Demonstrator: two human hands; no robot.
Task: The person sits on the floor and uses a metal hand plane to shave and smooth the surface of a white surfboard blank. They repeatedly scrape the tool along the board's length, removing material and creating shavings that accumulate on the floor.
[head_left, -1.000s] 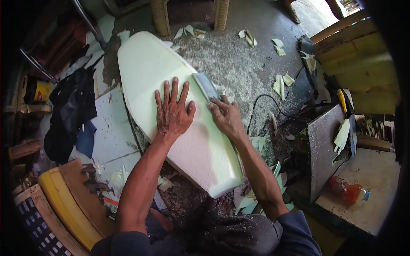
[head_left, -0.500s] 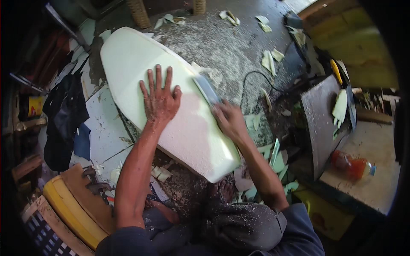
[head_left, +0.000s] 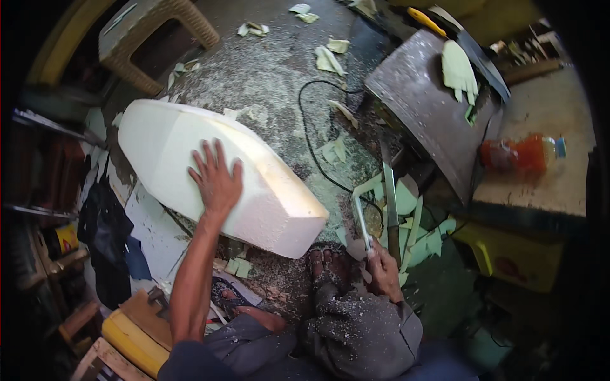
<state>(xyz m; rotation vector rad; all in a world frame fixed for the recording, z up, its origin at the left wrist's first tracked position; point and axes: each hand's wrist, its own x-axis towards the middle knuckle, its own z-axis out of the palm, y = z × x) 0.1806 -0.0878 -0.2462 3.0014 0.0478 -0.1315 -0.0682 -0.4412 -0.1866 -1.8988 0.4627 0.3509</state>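
A large white foam block (head_left: 267, 222), tapered and bevelled along its edges, lies in front of me. My left hand (head_left: 219, 181) rests flat on its upper face, fingers spread. Low on the right, by my knee and apart from the foam, my right hand (head_left: 383, 273) is closed around a long, flat grey tool (head_left: 361, 219). The tool now shows nearly edge-on, so its working face is hidden. A long metal blade (head_left: 389, 190) with a dark handle lies just beyond that hand, among pale offcuts.
Foam dust and scraps cover the floor (head_left: 267, 82), crossed by a black cable (head_left: 305, 127). At the right stand a dusty dark panel (head_left: 419, 95) with a pale glove (head_left: 459, 73) on it and a bottle of orange liquid (head_left: 524, 154). A woven-pattern stool (head_left: 143, 38) stands far left.
My right hand has drawn the flat tool off the foam's right edge, down beside my knee. My left hand stays on the foam. The view has turned rightward.
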